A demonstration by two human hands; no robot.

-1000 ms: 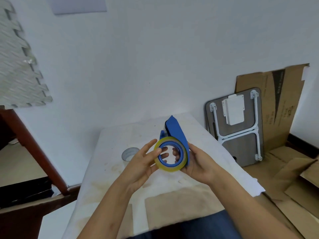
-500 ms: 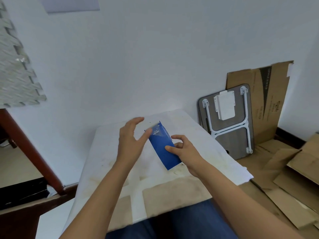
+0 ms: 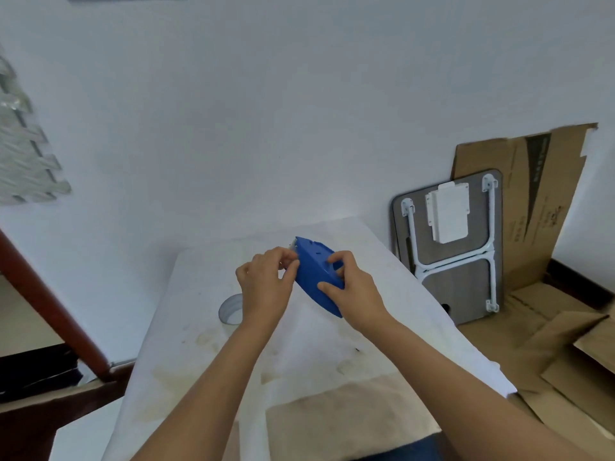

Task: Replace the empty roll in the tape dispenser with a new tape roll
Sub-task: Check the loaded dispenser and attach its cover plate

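Near the centre of the frame, the blue tape dispenser (image 3: 314, 272) is held above the white table (image 3: 416, 314) by 2 hands. The left hand (image 3: 266, 287) pinches its upper left end; the right hand (image 3: 352, 286) grips its right side. A grey empty roll (image 3: 230, 309) lies on the table, lower left of the left hand.

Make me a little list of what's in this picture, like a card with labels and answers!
left hand: left hand pinching the far end of the blue tape dispenser
right hand: right hand gripping the dispenser's near side
dispenser: held tilted above the table, solid side facing the camera
new tape: hidden, cannot tell
empty roll: grey ring lying on the white table, left of the hands
beside table: folded table and cardboard leaning on the wall
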